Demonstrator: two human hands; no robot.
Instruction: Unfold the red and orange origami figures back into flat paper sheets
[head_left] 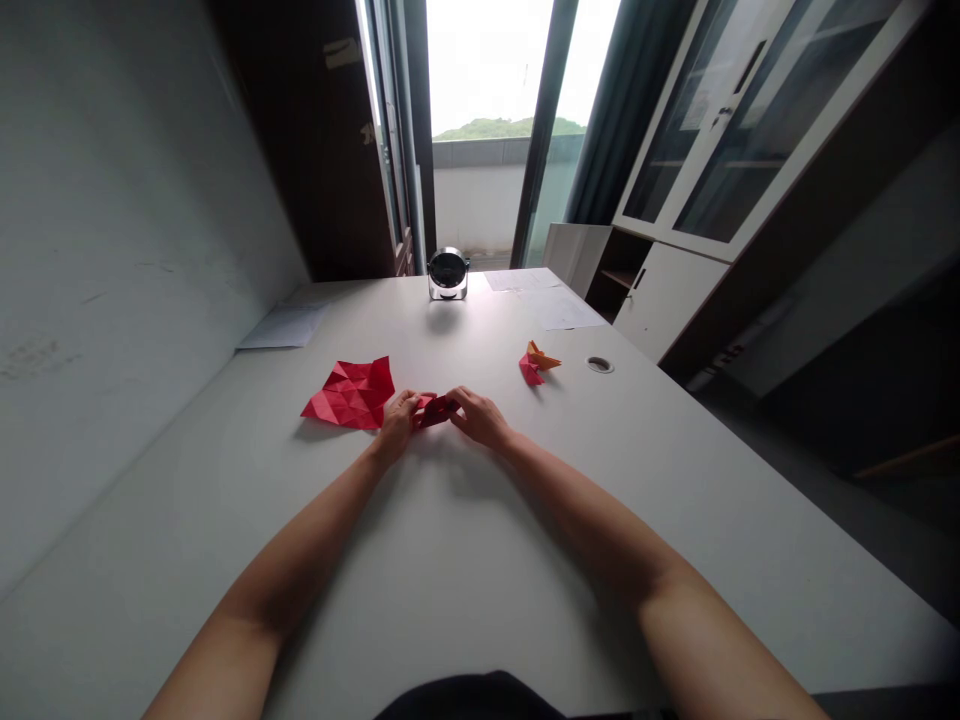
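Between my two hands is a small piece of folded red paper (435, 411), held just above the white table. My left hand (400, 420) pinches its left end, and my right hand (478, 415) grips the right end with bent fingers. The fingers cover part of the folds, so the paper's full shape cannot be made out. Just left of my left hand lies a creased red paper sheet (350, 394), mostly unfolded, its corners lifting off the table. To the right of my right hand sits a small folded paper piece in red and orange (536, 364).
At the table's (465, 560) far end stands a round black device on a metal stand (448, 273). Papers lie at the back right (559, 308) and back left (283, 326). A round cable hole (599, 365) is near the right edge. A wall borders the left side.
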